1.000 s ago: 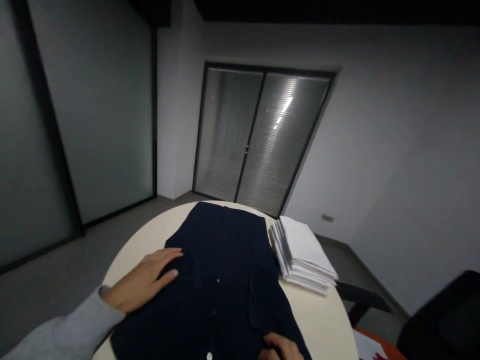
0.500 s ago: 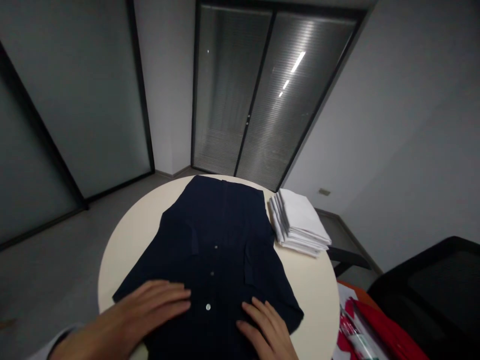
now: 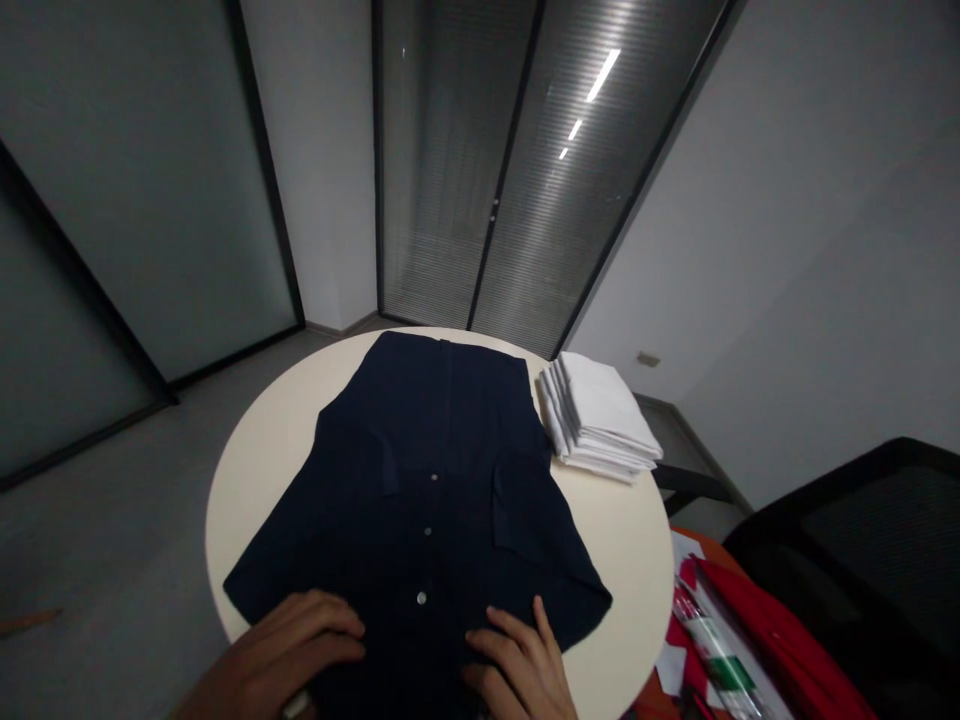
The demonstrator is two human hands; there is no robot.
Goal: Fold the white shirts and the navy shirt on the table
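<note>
A dark navy garment with a column of buttons and two flaps lies spread over a round cream table. My left hand rests on its lower left part, fingers slightly bent and close together, and whether cloth is pinched under them is hidden. On the lower right part is my right hand, its fingers apart and touching the cloth. A stack of folded white cloth sits at the table's right edge, beside the garment.
Right of the table are a black mesh chair, red items and a clear plastic-wrapped thing on an orange surface. Glass doors and a pale wall stand behind.
The view has tilted down slightly. My left hand's fingers have curled more and it has moved down a little; my right hand's fingers have bent and spread on the cloth.
</note>
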